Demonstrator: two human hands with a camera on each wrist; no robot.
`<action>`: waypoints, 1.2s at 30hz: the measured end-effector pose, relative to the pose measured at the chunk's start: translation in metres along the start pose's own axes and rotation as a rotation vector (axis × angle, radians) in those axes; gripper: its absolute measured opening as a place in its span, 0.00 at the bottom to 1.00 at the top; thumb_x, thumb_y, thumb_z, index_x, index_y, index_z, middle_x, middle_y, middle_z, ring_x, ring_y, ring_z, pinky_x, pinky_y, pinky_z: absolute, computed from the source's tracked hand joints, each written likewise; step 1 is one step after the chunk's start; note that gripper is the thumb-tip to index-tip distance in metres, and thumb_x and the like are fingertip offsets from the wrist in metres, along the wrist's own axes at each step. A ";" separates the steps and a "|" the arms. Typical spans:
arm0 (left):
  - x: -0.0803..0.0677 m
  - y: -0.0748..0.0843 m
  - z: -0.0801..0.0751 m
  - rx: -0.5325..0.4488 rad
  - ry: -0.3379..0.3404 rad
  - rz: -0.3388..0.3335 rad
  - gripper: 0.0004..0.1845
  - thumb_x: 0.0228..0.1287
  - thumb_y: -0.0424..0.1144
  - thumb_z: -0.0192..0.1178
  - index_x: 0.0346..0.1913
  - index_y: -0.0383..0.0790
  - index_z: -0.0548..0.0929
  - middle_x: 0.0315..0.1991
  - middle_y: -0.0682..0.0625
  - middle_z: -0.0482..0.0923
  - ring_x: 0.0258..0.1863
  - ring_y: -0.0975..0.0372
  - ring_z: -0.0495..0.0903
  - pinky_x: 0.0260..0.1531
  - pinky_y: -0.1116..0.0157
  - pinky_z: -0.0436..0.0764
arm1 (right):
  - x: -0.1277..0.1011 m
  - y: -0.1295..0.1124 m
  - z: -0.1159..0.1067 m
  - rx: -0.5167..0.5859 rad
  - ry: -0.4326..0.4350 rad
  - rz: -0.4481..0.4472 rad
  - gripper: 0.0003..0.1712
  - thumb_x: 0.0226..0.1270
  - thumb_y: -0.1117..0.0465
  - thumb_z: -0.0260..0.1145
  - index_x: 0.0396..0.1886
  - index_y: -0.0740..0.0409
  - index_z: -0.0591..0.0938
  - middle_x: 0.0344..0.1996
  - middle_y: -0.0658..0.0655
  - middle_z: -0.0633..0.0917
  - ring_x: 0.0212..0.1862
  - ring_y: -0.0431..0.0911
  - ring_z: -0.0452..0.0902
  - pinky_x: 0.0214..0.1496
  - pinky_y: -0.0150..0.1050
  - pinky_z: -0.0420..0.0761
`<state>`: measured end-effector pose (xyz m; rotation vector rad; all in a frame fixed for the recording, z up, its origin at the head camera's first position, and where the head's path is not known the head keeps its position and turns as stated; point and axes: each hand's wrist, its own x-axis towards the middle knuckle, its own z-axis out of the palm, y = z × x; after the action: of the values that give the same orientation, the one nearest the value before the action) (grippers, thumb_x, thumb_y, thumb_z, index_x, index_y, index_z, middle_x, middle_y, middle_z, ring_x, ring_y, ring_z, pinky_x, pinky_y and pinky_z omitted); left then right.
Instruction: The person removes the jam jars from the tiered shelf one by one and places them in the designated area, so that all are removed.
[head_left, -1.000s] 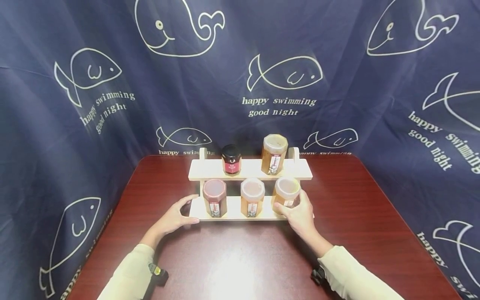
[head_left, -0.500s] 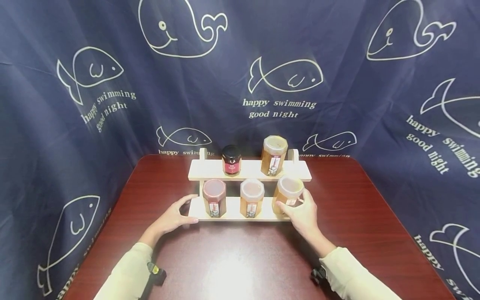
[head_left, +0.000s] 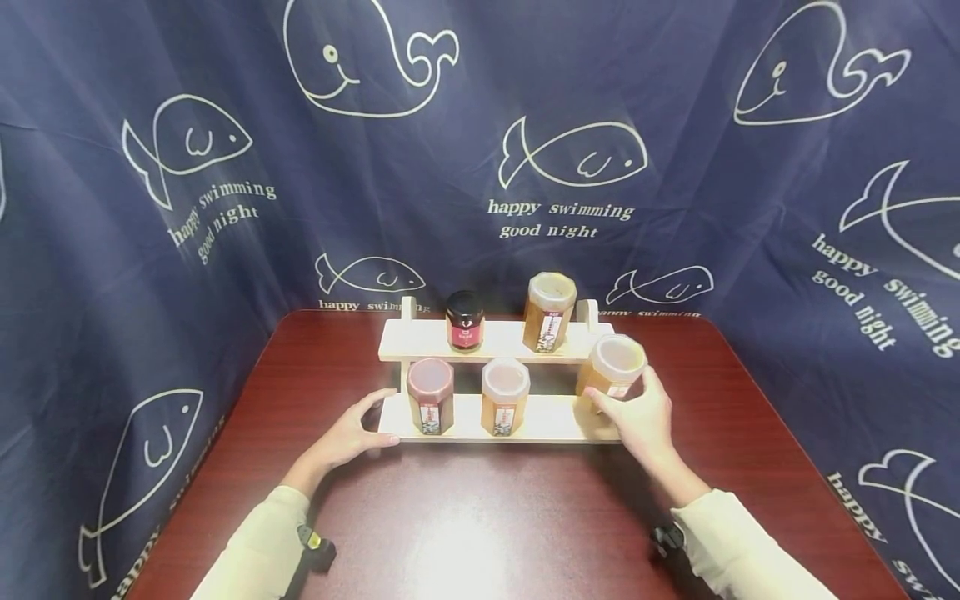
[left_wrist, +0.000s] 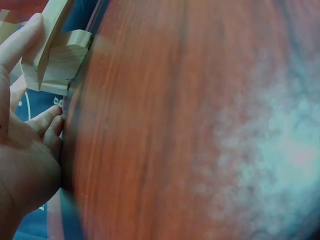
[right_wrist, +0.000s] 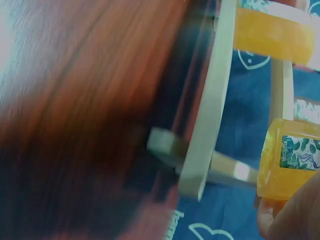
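the right hand [head_left: 643,417] grasps the amber hexagonal plastic jar [head_left: 611,372] at the right end of the two-tier pale wooden rack [head_left: 555,417], its label perhaps unreadable. the left hand [head_left: 347,435], fingers relaxed, touches the rack's left end. the backdrop cloth [head_left: 562,218] reads "happy swimming good night".

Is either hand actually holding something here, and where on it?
The right hand grips the amber hexagonal jar with the pale lid round its lower body. The left hand holds nothing, touching the pale wooden rack.

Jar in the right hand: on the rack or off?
Off. The right hand holds the jar tilted, raised past the right end of the lower shelf.
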<state>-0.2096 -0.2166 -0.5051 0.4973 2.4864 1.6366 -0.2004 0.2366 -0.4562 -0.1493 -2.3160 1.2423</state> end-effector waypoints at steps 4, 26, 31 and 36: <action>0.000 0.001 0.000 -0.006 0.001 -0.008 0.46 0.49 0.34 0.78 0.72 0.29 0.66 0.66 0.31 0.70 0.69 0.39 0.63 0.69 0.37 0.54 | 0.007 0.007 -0.013 -0.040 0.037 0.007 0.37 0.44 0.59 0.84 0.54 0.64 0.78 0.39 0.63 0.83 0.42 0.51 0.74 0.42 0.41 0.69; 0.002 -0.016 0.001 0.026 0.001 -0.009 0.45 0.50 0.33 0.77 0.72 0.32 0.67 0.64 0.35 0.73 0.59 0.45 0.68 0.63 0.40 0.63 | 0.062 0.059 -0.042 0.013 -0.047 0.246 0.42 0.55 0.59 0.80 0.67 0.64 0.72 0.55 0.64 0.80 0.53 0.49 0.72 0.51 0.35 0.70; 0.006 -0.032 0.001 0.039 0.008 -0.010 0.46 0.50 0.36 0.78 0.72 0.37 0.68 0.66 0.40 0.72 0.62 0.49 0.68 0.66 0.42 0.61 | 0.074 0.070 -0.028 0.030 -0.089 0.258 0.42 0.55 0.63 0.78 0.68 0.67 0.70 0.57 0.67 0.79 0.56 0.53 0.73 0.57 0.41 0.71; 0.004 -0.034 0.001 0.026 0.003 -0.009 0.46 0.49 0.40 0.79 0.72 0.40 0.68 0.66 0.41 0.72 0.61 0.49 0.68 0.65 0.43 0.63 | 0.079 0.081 -0.013 0.022 -0.114 0.266 0.43 0.54 0.64 0.78 0.68 0.69 0.69 0.58 0.70 0.78 0.59 0.59 0.72 0.63 0.52 0.69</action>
<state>-0.2204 -0.2269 -0.5359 0.4859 2.5112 1.6051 -0.2740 0.3185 -0.4860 -0.4001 -2.4386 1.4374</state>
